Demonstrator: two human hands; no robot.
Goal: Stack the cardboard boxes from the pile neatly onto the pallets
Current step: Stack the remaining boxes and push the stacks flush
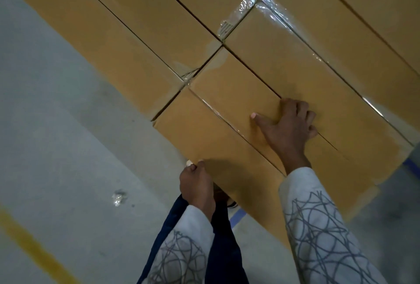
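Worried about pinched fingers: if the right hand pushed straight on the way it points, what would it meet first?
Probably the neighbouring box, just past the seam where the right hand curls its fingers; depth there is unclear.

About six cardboard boxes (216, 124), two hands (286, 126), two sleeves (322, 226), one floor scrap (118, 197)
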